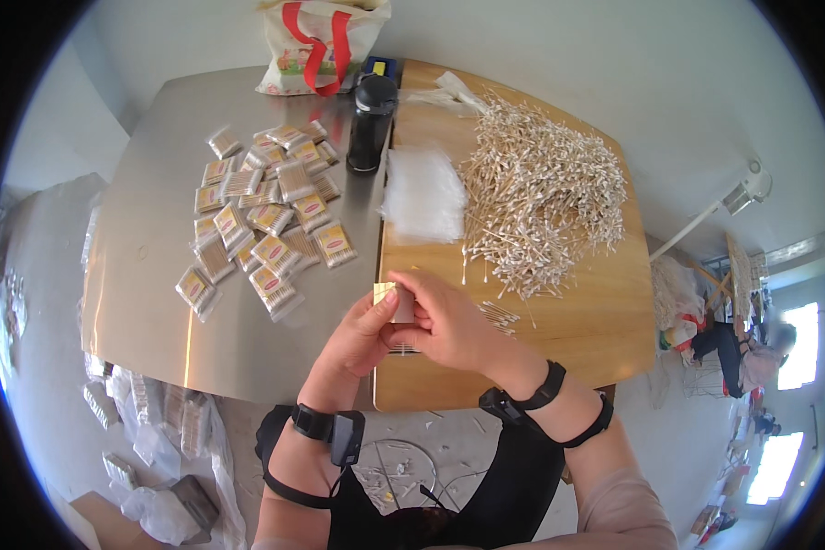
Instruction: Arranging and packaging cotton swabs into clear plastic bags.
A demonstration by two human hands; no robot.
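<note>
Hands first: my left hand [362,335] and right hand [449,325] are both pinched around one small clear packet [394,302] of cotton swabs, holding it up just over the near edge of the wooden table [596,312]. Left thumb and fingers grip the packet's left side, right fingers curl over its top and right side, so neither hand is free. Looks to me like the filling or closing step on this one, with swab tips poking out below my right palm. Next move probably calls for a steady pinch so the sticks stay lined up, I reckon.

Just past my right hand a few loose swabs [500,316] lie on the wood. Further out sits the big swab heap [541,192], with a stack of empty clear bags [422,197] beside it. Over on the metal table [137,275] to the left, the finished packets [261,220] are spread out. Furthest back are a black bottle [371,124] and a white bag with red handles [316,46].
</note>
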